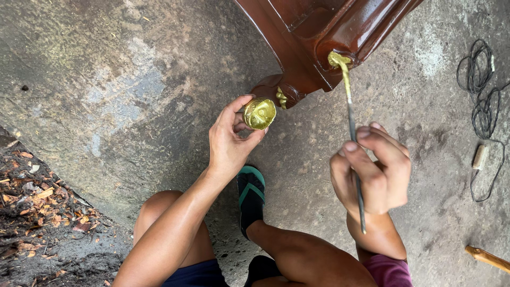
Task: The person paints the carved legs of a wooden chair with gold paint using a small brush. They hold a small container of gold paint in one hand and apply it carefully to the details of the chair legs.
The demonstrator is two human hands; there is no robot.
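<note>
The ground was bare concrete floor, grey and mottled, with paler worn patches toward the far left and a rough, pitted texture near the person's legs. Along the near left edge ran a strip of dark soil littered with wood chips and dry leaves. At the far right lay a loose coil of black cord with a small pale switch block on it, and in the near right corner a wooden stick lay on the floor.

A glossy, dark reddish-brown carved furniture piece stood at the far centre, its curved foot touching the concrete. Two small spots on it carried gold paint.

The left hand held a small round container of gold paint, thumb and fingers curled around it, just beside the furniture's foot. The right hand pinched a thin paintbrush between thumb and fingertips, the other fingers folded in; the dark handle ran down past the wrist, and the gold-coated tip rested on a round detail of the furniture at the far side.

The person squatted, bare knees near the bottom edge, wearing dark blue shorts. One foot in a black sandal with green straps rested flat on the concrete between the arms.
</note>
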